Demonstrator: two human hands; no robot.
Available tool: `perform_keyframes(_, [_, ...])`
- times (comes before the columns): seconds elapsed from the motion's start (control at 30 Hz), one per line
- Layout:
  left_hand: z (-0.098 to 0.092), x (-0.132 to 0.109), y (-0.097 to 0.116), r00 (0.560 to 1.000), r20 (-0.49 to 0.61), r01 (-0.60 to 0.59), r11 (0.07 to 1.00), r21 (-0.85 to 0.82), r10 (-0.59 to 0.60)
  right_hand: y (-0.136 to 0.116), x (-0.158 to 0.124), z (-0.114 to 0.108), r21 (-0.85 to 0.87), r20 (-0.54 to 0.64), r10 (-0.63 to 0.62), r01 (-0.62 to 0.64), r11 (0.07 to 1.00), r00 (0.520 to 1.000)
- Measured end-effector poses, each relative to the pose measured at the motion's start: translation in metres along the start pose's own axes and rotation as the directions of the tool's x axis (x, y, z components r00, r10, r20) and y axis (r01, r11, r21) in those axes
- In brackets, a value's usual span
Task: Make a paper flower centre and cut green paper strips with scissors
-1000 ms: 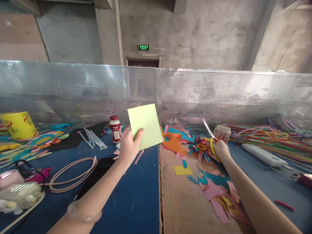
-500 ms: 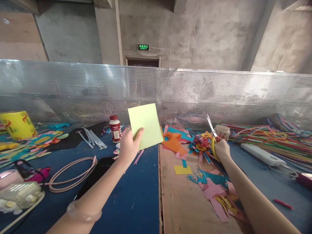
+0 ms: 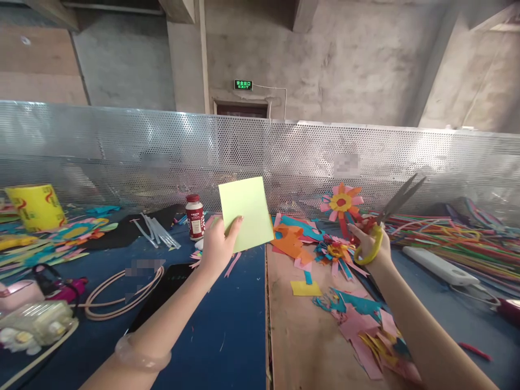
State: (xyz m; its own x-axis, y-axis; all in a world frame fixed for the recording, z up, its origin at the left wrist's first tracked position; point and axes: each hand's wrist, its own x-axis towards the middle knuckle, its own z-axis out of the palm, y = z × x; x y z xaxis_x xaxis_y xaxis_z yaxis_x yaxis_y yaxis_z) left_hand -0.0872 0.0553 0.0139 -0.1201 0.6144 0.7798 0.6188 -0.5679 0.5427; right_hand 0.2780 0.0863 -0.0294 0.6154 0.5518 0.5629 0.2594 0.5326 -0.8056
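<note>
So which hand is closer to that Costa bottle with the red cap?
Left. The left hand, holding pale green paper, is just right of the Costa bottle and nearer the camera; the right hand, with the yellow-handled scissors, is much farther right.

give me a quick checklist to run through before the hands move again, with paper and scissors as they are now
1. Left hand has the pale green paper: ok, thumb across its near face.
2. Right hand has the scissors: ok, held at the yellow handles.
3. Scissors apart from that paper: ok, well to its right and pointing away.
4. Scissor blades closed: not ok, the tips stand apart.
5. Upright paper flower free of the right hand: cannot tell, its red lower part meets the fingers.
6. Wooden board free of scraps: not ok, pink pieces lie there.
</note>
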Motion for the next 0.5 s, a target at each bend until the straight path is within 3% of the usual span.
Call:
perform_keyframes(0.2, [0.001, 0.000, -0.002, 1.000, 0.005, -0.009, 1.000, -0.014, 0.009, -0.025, -0.017, 0.010, 0.142, 0.024, -0.022, 0.019, 0.990, 0.999])
perform_keyframes(0.5, [0.001, 0.000, -0.002, 1.000, 0.012, -0.018, 1.000, 0.004, 0.017, -0.025, -0.018, 0.010, 0.135, -0.016, -0.038, 0.040, 0.990, 0.999])
